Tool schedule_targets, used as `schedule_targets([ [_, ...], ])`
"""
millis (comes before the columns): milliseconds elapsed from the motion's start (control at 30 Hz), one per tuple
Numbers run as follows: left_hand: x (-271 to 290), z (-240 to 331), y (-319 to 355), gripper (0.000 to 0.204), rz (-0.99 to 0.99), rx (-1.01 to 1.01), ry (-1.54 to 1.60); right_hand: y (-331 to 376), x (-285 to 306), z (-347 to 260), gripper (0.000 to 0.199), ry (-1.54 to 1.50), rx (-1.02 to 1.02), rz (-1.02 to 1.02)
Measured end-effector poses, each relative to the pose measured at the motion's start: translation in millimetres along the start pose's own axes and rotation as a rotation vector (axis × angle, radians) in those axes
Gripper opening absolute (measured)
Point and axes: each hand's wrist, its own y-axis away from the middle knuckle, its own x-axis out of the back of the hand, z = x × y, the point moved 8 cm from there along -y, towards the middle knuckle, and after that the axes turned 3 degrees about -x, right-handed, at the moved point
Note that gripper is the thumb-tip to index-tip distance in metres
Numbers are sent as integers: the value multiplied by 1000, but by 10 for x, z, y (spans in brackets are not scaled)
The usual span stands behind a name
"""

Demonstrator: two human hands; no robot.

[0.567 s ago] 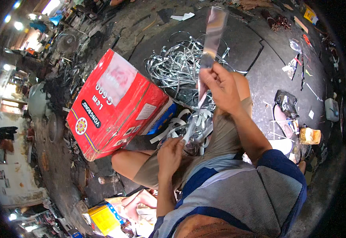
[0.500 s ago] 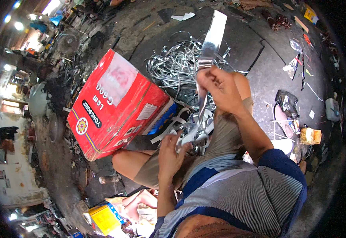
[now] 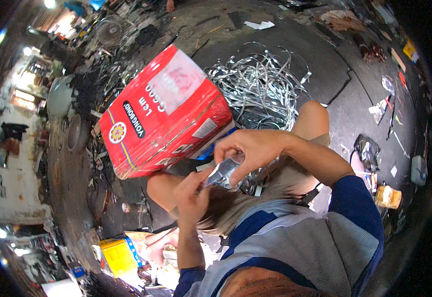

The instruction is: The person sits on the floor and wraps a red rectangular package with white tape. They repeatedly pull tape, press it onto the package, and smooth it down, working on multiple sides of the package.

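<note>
Both hands meet over my lap on a small shiny metal strip piece (image 3: pixel 222 174). My right hand (image 3: pixel 248 148) pinches it from above with its fingers curled down. My left hand (image 3: pixel 192 194) grips the same piece from below. A tangled heap of bright metal strips (image 3: pixel 260 89) lies on the dark floor beyond my knee (image 3: pixel 314 115). A large red cardboard box (image 3: pixel 164 111) sits tilted just left of the hands, close to my other knee (image 3: pixel 159 185).
A yellow box (image 3: pixel 118 253) lies at the lower left. Scrap, a round metal pot (image 3: pixel 60 96) and clutter line the left side. Scattered litter, a black bag (image 3: pixel 366 151) and an orange-brown packet (image 3: pixel 388 197) lie on the floor at right.
My right hand has come down from holding a long metal strip up high and now meets the left hand on a short shiny piece over my lap.
</note>
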Motion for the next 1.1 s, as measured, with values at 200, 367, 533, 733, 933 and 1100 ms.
schedule_targets([
  [200,1270,-164,-1,26,326,334,350,-192,677,-561,28,312,217,278],
  [367,2600,-1100,301,14,285,437,305,-668,1235,-562,21,258,94,241],
  [533,3142,-1758,3,23,149,639,-423,-1144,1521,-392,25,257,55,216],
  [733,1858,-581,-1364,38,730,-181,-541,-1236,1471,-481,26,911,18,523],
  [933,513,-505,-2048,32,372,-139,-27,-1014,1467,-592,20,969,1,706],
  [1100,407,-504,-2048,16,418,-98,-27,-853,1496,-593,19,1055,110,697],
])
